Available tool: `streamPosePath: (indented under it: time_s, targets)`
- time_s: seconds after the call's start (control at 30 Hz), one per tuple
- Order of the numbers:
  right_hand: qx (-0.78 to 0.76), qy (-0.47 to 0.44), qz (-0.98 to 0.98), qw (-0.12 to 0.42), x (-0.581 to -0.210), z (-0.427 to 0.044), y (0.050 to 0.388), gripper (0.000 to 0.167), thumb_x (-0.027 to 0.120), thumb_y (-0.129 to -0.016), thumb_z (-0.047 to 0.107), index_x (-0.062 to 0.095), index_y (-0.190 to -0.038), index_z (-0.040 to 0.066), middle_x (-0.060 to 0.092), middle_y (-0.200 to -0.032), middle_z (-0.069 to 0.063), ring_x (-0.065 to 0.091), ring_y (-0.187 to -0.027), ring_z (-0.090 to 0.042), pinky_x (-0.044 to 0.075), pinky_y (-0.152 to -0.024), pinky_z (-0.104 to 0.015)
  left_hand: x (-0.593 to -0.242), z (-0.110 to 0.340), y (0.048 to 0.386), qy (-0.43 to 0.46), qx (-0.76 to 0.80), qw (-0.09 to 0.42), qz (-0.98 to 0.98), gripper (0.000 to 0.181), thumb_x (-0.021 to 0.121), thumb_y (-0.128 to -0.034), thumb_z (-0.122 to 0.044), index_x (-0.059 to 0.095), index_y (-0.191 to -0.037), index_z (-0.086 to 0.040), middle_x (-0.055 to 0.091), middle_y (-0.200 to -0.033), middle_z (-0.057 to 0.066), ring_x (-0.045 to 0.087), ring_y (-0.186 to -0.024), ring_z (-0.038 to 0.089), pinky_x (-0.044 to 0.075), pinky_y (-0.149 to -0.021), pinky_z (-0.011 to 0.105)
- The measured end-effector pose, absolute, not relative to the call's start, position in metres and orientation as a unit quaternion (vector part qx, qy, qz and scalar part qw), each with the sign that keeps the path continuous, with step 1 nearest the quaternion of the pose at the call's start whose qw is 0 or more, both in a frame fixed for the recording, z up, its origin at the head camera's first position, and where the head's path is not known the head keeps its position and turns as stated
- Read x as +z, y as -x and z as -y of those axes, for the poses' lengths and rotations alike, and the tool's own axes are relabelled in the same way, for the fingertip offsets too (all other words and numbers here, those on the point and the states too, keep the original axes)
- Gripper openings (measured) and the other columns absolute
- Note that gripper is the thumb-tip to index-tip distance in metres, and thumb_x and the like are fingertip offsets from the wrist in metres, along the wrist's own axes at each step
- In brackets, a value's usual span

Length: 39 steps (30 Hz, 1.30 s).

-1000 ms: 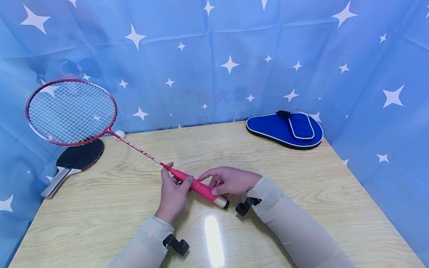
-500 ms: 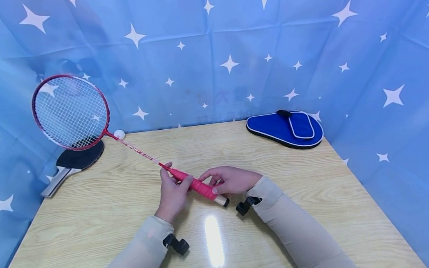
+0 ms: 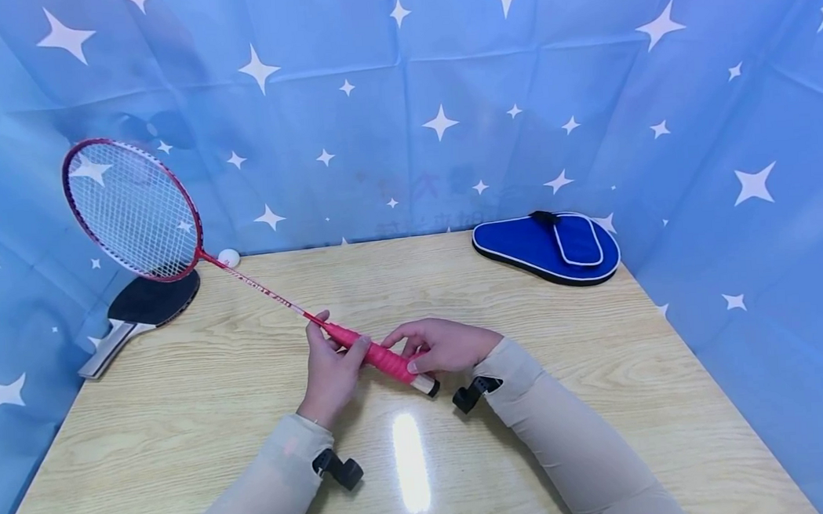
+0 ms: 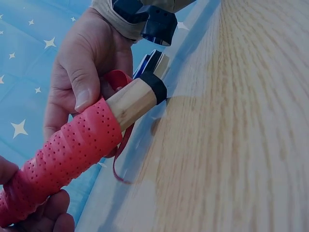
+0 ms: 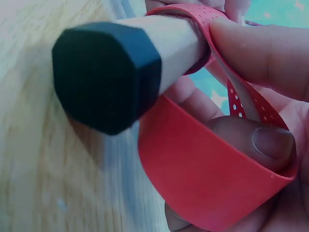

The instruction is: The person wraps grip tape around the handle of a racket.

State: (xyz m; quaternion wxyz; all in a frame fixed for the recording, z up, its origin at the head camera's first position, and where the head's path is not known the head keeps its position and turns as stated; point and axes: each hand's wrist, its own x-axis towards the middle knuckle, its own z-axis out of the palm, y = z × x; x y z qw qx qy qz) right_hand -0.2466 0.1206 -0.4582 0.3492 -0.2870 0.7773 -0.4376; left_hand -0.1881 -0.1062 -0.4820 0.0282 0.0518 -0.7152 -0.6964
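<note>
A red badminton racket (image 3: 250,284) slants across the head view, its strung head raised at the far left. My left hand (image 3: 332,372) grips the upper part of its handle. Pink perforated grip tape (image 4: 72,150) winds round the handle. Below the winding, bare wood (image 4: 128,104) shows, ending in a black butt cap (image 5: 104,79). By the lower wraps, my right hand (image 3: 452,345) holds the tape, its thumb resting at the winding's edge. In the right wrist view, a loose loop of tape (image 5: 203,169) passes round its fingers. The tape's far end is hidden.
A black table tennis bat (image 3: 155,300) lies at the table's left back edge, partly behind the racket head. Near it sits a white ball (image 3: 228,258). At the back right lies a blue bat case (image 3: 538,245). Starry blue cloth (image 3: 375,118) hangs behind the table.
The racket has turned about its shaft, so its head now appears narrower and more edge-on. Both hands stay almost where they were on the handle.
</note>
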Motion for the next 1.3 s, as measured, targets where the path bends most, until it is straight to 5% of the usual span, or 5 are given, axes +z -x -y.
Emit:
streamPosePath:
  time_s: [0.37, 0.77, 1.13, 1.3]
  targets:
    - [-0.424, 0.273, -0.779, 0.372, -0.4543, -0.1215, 0.2464, 0.051, 0.064, -0.099, 0.001, 0.06, -0.145, 0.02, 0.074, -0.111, -0.006, 0.059, -0.067, -0.021, 0.051, -0.062, -0.033, -0.4845, 0.1047, 0.1897, -0.055, -0.709, 0.038, 0.702, 0.076, 0.063, -0.0965, 0.0, 0.016, -0.156, -0.003, 0.07, -0.11, 0.027, 0.073, -0.088, 0.017, 0.06, -0.077, 0.021]
    - [-0.423, 0.276, -0.778, 0.373, -0.4544, -0.1224, 0.2471, 0.046, 0.061, -0.1, 0.0, 0.061, -0.143, 0.017, 0.075, -0.105, -0.006, 0.06, -0.07, -0.021, 0.052, -0.064, -0.031, -0.4833, 0.1052, 0.1877, -0.052, -0.695, 0.046, 0.716, 0.074, 0.069, -0.0992, -0.004, 0.018, -0.154, -0.005, 0.066, -0.098, 0.02, 0.065, -0.076, 0.016, 0.057, -0.07, 0.023]
    - [-0.422, 0.28, -0.77, 0.39, -0.4543, -0.1247, 0.2478, 0.045, 0.061, -0.102, 0.002, 0.06, -0.144, 0.017, 0.076, -0.102, -0.006, 0.051, -0.061, -0.02, 0.044, -0.057, -0.027, -0.4843, 0.1043, 0.1876, -0.053, -0.701, 0.057, 0.709, 0.066, 0.061, -0.097, 0.002, 0.02, -0.149, 0.0, 0.067, -0.112, 0.022, 0.07, -0.098, 0.023, 0.057, -0.079, 0.018]
    - [-0.413, 0.281, -0.779, 0.38, -0.4531, -0.1237, 0.2469, 0.045, 0.063, -0.102, 0.002, 0.061, -0.144, 0.017, 0.077, -0.103, -0.004, 0.057, -0.066, -0.021, 0.047, -0.062, -0.028, -0.4838, 0.104, 0.1878, -0.048, -0.708, 0.051, 0.703, 0.065, 0.06, -0.0963, 0.003, 0.021, -0.148, -0.002, 0.066, -0.111, 0.021, 0.07, -0.096, 0.022, 0.059, -0.078, 0.021]
